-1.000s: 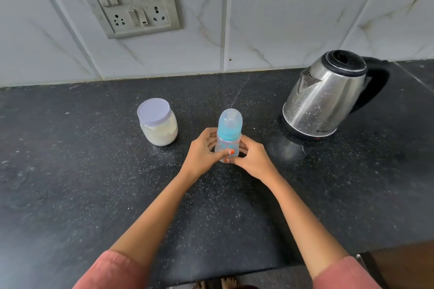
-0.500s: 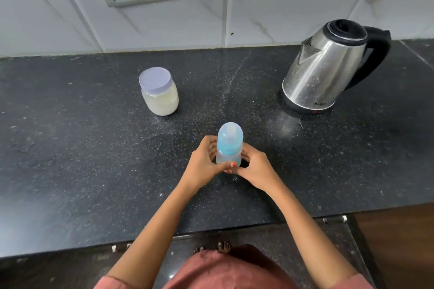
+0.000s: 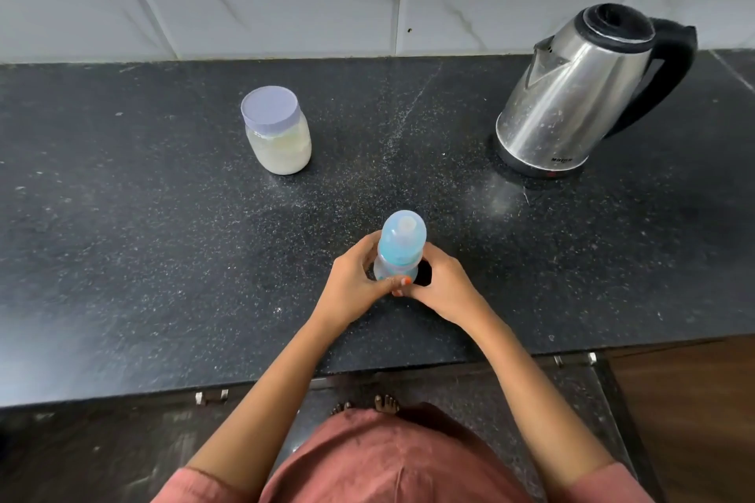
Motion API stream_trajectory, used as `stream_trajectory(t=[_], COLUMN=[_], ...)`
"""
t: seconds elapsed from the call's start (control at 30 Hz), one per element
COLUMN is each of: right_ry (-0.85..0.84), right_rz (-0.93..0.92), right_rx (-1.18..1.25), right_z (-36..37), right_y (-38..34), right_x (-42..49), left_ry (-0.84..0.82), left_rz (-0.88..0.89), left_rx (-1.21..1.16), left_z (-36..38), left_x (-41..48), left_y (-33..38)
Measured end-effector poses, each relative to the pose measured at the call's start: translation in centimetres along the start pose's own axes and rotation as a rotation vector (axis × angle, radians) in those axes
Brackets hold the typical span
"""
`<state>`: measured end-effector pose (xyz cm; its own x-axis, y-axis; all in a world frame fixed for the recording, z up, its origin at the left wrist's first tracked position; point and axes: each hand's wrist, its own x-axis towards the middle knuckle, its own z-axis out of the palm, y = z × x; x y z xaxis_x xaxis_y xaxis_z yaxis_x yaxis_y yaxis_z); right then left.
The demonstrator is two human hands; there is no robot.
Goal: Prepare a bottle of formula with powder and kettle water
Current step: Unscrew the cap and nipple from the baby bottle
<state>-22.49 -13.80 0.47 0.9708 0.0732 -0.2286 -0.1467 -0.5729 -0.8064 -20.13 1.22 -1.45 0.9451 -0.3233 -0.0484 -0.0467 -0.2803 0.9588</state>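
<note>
Blue-topped bottle (image 3: 402, 253) stands upright on the near bench (image 3: 163, 257), left grip (image 3: 353, 290) and right grip (image 3: 445, 290) both wrapped round its base. I'd steady it low, then unscrew the top.

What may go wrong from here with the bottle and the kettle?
1. The bottle is tall and narrow; the left hand and right hand hold only its lower part, so twisting the cap may tip it.
2. Water from the kettle may miss so narrow a bottle and splash the counter.
</note>
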Motion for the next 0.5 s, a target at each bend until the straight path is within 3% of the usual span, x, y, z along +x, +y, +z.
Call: stream_trajectory(t=[0.1, 0.27, 0.5], right_ry=[-0.034, 0.018, 0.04], right_rz=[-0.002, -0.065, 0.021], right_rx=[-0.146, -0.138, -0.712], right_z=[-1.7, -4.5, -3.2], right_y=[-0.8, -5.0, -9.4], right_x=[-0.4, -1.4, -0.8], left_ry=[-0.004, -0.044, 0.039], left_rz=[0.012, 0.017, 0.04], left_rx=[0.02, -0.005, 0.051], left_z=[-0.1, -0.1, 0.4], left_x=[0.1, 0.1, 0.0], left_y=[0.0, -0.3, -0.5])
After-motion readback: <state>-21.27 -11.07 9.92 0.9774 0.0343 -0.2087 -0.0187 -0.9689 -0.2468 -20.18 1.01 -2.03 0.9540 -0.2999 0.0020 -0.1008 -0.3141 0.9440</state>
